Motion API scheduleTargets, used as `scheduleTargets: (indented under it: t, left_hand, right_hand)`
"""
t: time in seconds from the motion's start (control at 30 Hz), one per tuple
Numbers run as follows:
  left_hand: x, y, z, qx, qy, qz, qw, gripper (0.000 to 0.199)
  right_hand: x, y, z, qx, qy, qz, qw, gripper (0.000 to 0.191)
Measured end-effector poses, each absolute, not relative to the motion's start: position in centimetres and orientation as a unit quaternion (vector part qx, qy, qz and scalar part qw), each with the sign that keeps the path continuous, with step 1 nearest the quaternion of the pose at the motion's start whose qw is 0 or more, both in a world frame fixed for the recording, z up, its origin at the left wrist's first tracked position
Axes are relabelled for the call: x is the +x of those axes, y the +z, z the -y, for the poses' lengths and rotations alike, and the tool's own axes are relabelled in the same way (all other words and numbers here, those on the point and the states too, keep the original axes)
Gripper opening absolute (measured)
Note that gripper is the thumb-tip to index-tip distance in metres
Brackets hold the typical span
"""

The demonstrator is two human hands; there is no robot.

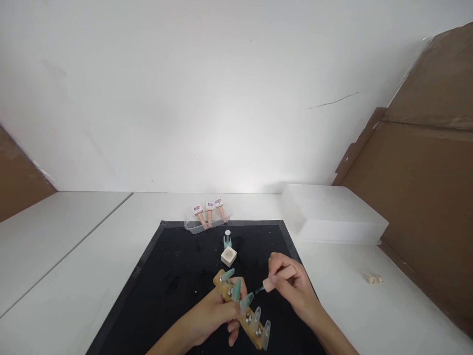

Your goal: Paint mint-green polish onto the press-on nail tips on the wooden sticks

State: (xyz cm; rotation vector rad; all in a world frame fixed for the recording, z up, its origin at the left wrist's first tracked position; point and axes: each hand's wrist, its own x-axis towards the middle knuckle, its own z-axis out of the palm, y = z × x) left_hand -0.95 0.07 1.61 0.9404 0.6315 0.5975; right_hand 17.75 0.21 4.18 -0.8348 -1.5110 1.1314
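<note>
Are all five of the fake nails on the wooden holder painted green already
No, on the wooden holder only three nail tips are green; the two clear tips at its near end are unpainted.

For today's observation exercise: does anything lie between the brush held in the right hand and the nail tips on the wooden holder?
Nothing visible does. The right hand holds the brush with its tip right beside a green nail tip on the wooden holder, which the left hand grips. The polish bottle stands farther back on the black mat.
</note>
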Motion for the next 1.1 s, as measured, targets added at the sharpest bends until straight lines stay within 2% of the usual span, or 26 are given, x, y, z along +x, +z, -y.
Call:
scheduleTargets:
  t: [0.2, 0.33, 0.4, 0.57, 0.73, 0.83, 0.97, 1.1]
  left_hand:
    - [-0.89, 1.33, -0.05, 0.471, 0.278, -0.309, 0.778, 0.029]
    - [-1.04, 1.24, -0.12, 0.48, 0.279, -0.302, 0.775, 0.025]
    - [-1.12, 1.17, -0.15, 0.489, 0.273, -0.299, 0.772, 0.019]
    - [-1.06, 1.22, -0.18, 0.516, 0.263, -0.315, 0.752, 0.016]
    - [-1.11, 1.42, -0.19, 0.526, 0.252, -0.313, 0.749, 0.016]
    - [-1.16, 1.54, -0.17, 0.531, 0.248, -0.315, 0.747, 0.018]
    - [-0.96, 1.87, -0.16, 0.552, 0.25, -0.337, 0.721, 0.021]
    - [-0.78, 1.96, -0.13, 0.561, 0.255, -0.345, 0.708, 0.022]
  right_hand:
    - [17.59, 4.37, -0.12, -0.291, 0.47, 0.674, 0.49, 0.009]
    - [17.42, 4.23, -0.28, -0.369, 0.46, 0.619, 0.519, 0.023]
    - [17.5, 4.09, -0.31, -0.363, 0.462, 0.613, 0.528, 0.024]
    - [17.48, 4.52, 0.0, -0.302, 0.476, 0.675, 0.477, 0.007]
    - [17.23, 4.75, -0.27, -0.398, 0.475, 0.609, 0.495, 0.019]
    - [17.45, 4.47, -0.5, -0.384, 0.489, 0.591, 0.514, 0.019]
    - [17.6, 4.43, -0.39, -0.316, 0.529, 0.634, 0.467, 0.009]
    - [17.36, 4.56, -0.4, -0.346, 0.553, 0.616, 0.441, 0.009]
